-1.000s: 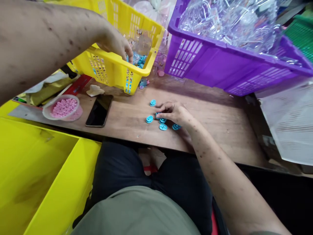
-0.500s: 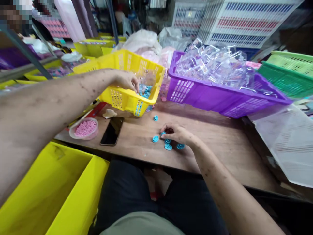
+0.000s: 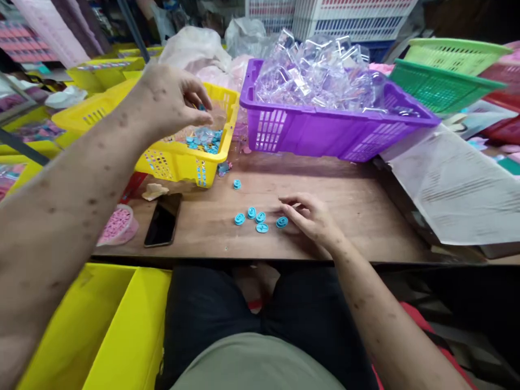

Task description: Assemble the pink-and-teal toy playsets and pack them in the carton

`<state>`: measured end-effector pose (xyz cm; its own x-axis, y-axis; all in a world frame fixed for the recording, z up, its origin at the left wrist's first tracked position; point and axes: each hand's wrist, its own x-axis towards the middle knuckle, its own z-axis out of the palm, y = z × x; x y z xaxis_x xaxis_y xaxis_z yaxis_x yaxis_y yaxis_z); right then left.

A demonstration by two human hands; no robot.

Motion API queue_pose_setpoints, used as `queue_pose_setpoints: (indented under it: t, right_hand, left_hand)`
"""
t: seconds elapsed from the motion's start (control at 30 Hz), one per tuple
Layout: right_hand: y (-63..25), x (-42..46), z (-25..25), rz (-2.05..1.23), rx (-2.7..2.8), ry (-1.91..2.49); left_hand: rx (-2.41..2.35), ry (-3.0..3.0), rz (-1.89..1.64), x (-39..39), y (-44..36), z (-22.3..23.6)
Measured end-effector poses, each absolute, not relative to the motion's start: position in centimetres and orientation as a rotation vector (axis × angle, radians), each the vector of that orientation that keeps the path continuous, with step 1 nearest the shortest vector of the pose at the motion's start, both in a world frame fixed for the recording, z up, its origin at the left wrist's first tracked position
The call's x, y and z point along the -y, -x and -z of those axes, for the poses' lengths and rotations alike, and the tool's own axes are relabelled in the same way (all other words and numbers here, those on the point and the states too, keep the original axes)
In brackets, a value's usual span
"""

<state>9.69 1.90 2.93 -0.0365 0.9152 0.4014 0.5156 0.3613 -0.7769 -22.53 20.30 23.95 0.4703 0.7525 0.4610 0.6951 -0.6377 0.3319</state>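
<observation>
My left hand (image 3: 174,103) is raised over the yellow basket (image 3: 179,170), its fingers curled and pinched. A bit of blue shows between them, a small plastic piece mostly hidden by the fingers. Inside the basket lie many loose blue pieces (image 3: 205,141) and clear plastic. On the wooden table, several round blue pieces sit in a loose cluster, among them an oval flat one (image 3: 262,228). My right hand (image 3: 311,219) hovers just right of the cluster, fingers apart with nothing in them, closest to a round blue piece (image 3: 281,222). Another blue piece (image 3: 236,184) stands farther back.
A purple crate (image 3: 325,132) heaped with clear plastic cases stands at the back. Left on the table are a phone (image 3: 163,219) and a tub of pink bits (image 3: 118,225). Green baskets (image 3: 442,86) and a white board (image 3: 450,184) lie right. A yellow bin (image 3: 125,325) is below left.
My left hand has lifted up out of the yellow basket with a blue piece. My right hand has let go of the blue piece in the cluster and moved right. The view has shifted.
</observation>
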Motion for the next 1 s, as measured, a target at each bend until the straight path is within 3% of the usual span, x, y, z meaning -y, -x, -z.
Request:
queue_pose_setpoints:
  t: [0.17, 0.43, 1.0]
  right_hand:
    - [-9.4, -0.1, -0.9, -0.427, 1.849, 1.212]
    - [-9.5, -0.5, -0.6, -0.396, 1.920, 1.218]
    - [-9.5, -0.5, -0.5, -0.429, 1.869, 1.285]
  left_hand:
    - [-0.863, -2.322, -0.905, -12.4, 19.2, -17.5]
    - [-0.860, -2.342, -1.093, -6.0, 17.3, -3.8]
    - [-0.818, -2.572, -1.178, -4.5, 16.0, -0.3]
